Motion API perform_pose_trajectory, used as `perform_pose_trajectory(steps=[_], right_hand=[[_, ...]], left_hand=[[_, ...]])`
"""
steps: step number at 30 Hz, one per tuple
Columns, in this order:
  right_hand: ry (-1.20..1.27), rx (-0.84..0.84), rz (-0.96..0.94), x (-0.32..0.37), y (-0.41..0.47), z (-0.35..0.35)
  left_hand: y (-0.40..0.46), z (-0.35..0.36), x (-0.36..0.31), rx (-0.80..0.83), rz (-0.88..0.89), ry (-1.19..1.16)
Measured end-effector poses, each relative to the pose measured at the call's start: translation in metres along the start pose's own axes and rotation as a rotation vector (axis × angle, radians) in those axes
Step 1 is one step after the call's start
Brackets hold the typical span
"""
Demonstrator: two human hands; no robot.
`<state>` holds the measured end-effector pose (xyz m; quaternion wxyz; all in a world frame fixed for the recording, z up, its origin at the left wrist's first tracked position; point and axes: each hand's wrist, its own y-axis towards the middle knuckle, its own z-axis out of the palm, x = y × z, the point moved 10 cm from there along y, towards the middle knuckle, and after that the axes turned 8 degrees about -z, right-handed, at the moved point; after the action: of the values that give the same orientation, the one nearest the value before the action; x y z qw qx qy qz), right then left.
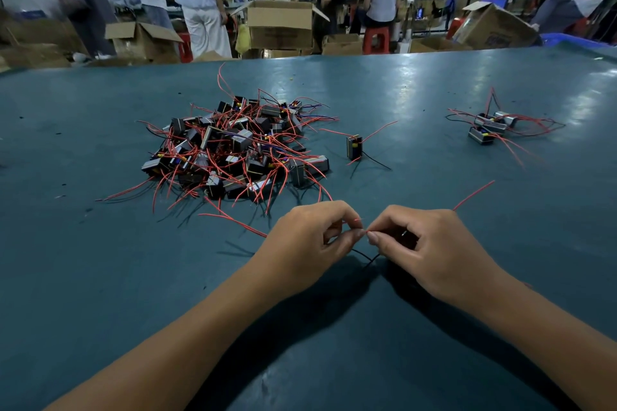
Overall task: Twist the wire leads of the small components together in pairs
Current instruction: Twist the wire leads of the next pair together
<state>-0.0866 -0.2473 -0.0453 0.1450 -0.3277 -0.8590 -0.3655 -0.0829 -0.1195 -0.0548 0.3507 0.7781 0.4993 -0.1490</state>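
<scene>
A: What are the hands doing?

B: The left hand (309,243) and right hand (424,243) meet fingertip to fingertip low on the blue table (100,260), each pinching thin red wire ends (362,227) between thumb and forefinger. The other fingers curl in toward the palms.

A: Which way do the leads run?

B: One red lead (233,218) trails out from the left hand toward the far left, lying along the table. Another red lead (474,195) rises from behind the right hand, pointing up and to the far right. A black wire (367,255) dips below the pinch, between the two hands. The components themselves are hidden inside the hands.

A: And beyond?

B: A pile of components (233,147) with tangled red leads lies past the left hand. A single component (354,147) stands upright just right of it. A small cluster (490,127) sits well apart, far right.
</scene>
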Motion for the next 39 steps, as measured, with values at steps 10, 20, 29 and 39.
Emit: perform_pose_trajectory(steps=[10, 20, 29, 39], right_hand=[[-0.017, 0.019, -0.021, 0.002, -0.001, 0.001], [0.027, -0.016, 0.034, -0.007, -0.002, -0.005], [0.02, -0.001, 0.024, -0.001, -0.001, -0.001], [0.014, 0.026, 0.01, 0.0, -0.001, 0.001]], left_hand=[[-0.002, 0.015, 0.013, 0.209, -0.199, -0.338], [-0.001, 0.008, 0.021, 0.154, -0.232, -0.409], [-0.002, 0.009, 0.017, 0.111, -0.152, -0.198], [-0.004, 0.011, 0.018, 0.122, -0.188, -0.213]])
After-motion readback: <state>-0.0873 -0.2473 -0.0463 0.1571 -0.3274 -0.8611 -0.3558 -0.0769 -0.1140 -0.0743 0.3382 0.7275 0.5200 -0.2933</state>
